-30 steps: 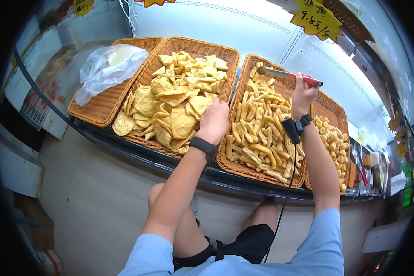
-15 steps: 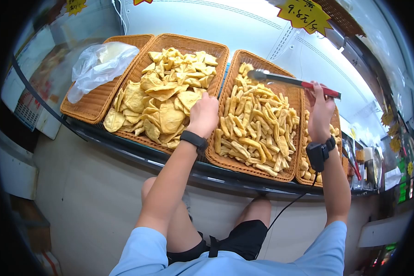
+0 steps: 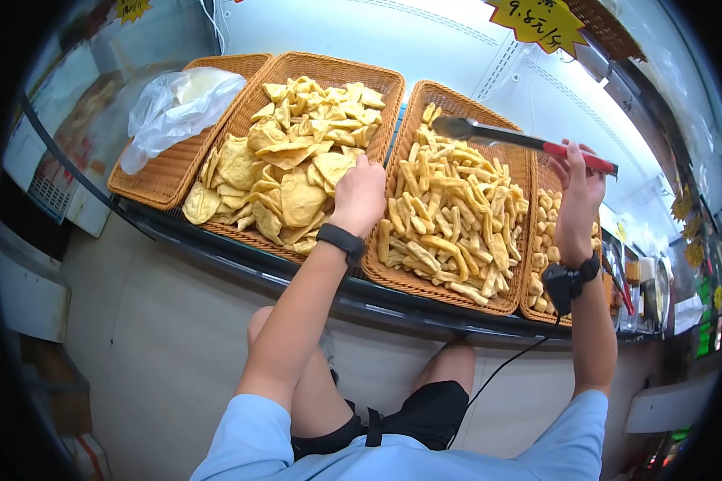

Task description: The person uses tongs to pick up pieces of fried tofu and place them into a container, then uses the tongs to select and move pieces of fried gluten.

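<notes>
My left hand [image 3: 359, 196] is closed at the right edge of a wicker basket [image 3: 393, 88] heaped with flat yellow tofu-like pieces [image 3: 301, 200]; what its fingers hold, if anything, is hidden. My right hand [image 3: 579, 196] grips metal tongs [image 3: 505, 138] by their red handle. The tongs point left, their tips above the far end of a second basket [image 3: 383, 271] full of yellow stick-shaped pieces [image 3: 449, 216]. Right of that, partly behind my right wrist, a third basket [image 3: 529, 276] holds small round pieces [image 3: 544, 240].
A clear plastic bag [image 3: 176, 112] lies in the leftmost wicker basket [image 3: 140, 184]. Yellow price signs [image 3: 537, 22] hang above. A dark counter edge [image 3: 313, 297] runs along the front of the baskets, and a thin cable hangs from my right wrist.
My right hand has moved slightly right with the tongs. My left hand stays at the basket's edge. The view has shifted slightly.
</notes>
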The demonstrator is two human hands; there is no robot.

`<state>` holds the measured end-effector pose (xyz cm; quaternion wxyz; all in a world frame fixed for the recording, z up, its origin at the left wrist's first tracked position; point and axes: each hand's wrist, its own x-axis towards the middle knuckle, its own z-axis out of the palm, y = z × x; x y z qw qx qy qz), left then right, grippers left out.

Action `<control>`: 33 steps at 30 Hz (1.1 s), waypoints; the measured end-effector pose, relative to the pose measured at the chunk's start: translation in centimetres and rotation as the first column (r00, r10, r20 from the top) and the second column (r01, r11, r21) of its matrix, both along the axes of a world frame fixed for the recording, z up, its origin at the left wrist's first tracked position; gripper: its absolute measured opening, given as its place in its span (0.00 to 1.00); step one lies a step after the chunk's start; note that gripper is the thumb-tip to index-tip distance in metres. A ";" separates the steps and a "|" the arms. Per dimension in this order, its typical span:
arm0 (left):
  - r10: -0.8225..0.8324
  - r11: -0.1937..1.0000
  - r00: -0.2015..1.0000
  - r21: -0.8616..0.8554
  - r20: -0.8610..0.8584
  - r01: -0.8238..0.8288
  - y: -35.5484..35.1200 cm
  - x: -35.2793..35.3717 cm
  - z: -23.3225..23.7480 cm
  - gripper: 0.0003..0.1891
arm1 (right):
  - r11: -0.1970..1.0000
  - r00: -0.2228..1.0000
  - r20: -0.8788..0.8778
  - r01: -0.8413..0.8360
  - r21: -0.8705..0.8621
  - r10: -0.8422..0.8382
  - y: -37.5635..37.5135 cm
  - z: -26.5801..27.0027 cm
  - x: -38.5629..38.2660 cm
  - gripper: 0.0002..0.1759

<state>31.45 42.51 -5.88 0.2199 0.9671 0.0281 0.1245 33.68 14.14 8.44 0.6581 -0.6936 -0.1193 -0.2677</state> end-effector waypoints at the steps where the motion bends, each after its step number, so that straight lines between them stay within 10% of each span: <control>1: 0.000 1.000 1.000 -0.002 0.002 0.000 0.0 0.0 0.0 0.11 | 0.999 0.999 0.018 0.035 0.006 -0.035 -0.4 -0.1 1.4 0.29; 14: -0.008 1.000 1.000 -0.001 -0.007 0.008 0.0 0.1 0.2 0.11 | 0.884 0.896 0.022 0.441 -0.155 -0.444 3.8 -8.7 13.8 0.28; 33: -0.018 0.999 1.000 -0.033 -0.001 0.018 0.2 0.0 0.5 0.10 | 0.910 0.908 0.191 0.398 -0.115 -0.373 9.9 -10.1 12.4 0.21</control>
